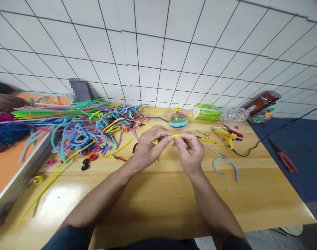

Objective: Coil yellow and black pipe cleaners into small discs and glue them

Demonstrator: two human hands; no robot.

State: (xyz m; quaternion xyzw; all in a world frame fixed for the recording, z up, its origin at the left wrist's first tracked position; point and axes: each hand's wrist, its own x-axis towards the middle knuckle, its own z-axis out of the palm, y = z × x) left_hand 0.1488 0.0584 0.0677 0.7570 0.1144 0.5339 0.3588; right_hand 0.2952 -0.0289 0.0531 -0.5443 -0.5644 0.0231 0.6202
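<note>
A short piece of yellow pipe cleaner point(175, 136) is pinched between my two hands above the middle of the table. My left hand point(153, 144) grips its left end between thumb and forefinger. At the right end, the thumb and forefinger of my right hand point(191, 151) close on it. More yellow and green pipe cleaner shows just beneath my left fingers, partly hidden. Beyond my hands stands a small rainbow-striped round craft point(177, 119) with a yellow loop on top.
Tangled pipe cleaners point(82, 132) cover the back left. To the right are a yellow glue gun point(227, 137) with a black cord, scissors point(205, 134), a bent blue pipe cleaner point(225, 160) and a green tissue pack point(206, 112). Red-handled pliers point(286, 159) lie on blue cloth.
</note>
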